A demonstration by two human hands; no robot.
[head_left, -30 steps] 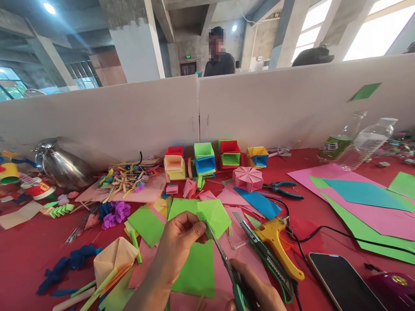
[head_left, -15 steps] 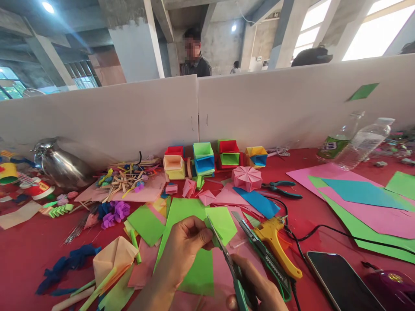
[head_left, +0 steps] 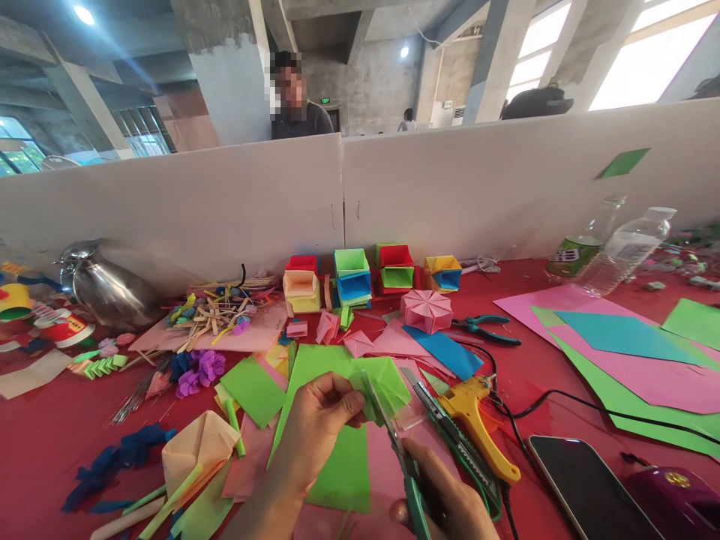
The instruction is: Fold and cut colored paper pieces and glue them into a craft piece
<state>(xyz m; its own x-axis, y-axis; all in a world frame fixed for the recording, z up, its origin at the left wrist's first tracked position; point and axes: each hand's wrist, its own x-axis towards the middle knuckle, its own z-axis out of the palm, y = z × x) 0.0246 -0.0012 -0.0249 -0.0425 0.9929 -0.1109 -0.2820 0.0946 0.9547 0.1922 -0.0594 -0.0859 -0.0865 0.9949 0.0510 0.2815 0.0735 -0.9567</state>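
My left hand (head_left: pixel 315 439) pinches a small folded piece of green paper (head_left: pixel 385 382) between thumb and fingers, holding it just above the table. My right hand (head_left: pixel 444 499) grips green-handled scissors (head_left: pixel 402 450) at the bottom edge; their blades point up and away into the green paper. A larger green sheet (head_left: pixel 337 450) lies flat under both hands on pink paper.
A yellow glue gun (head_left: pixel 478 427) with black cord and a utility knife (head_left: pixel 444 424) lie right of the scissors. A phone (head_left: pixel 585 487), pliers (head_left: pixel 487 328), coloured sheets (head_left: pixel 630 352), paper boxes (head_left: pixel 354 277), two bottles (head_left: pixel 619 251) and a metal kettle (head_left: pixel 109 289) surround them. A person stands behind the white divider (head_left: pixel 450 187).
The scissor blades have moved further into the small green paper, which has turned slightly in my left hand. The person behind the divider has walked to the left.
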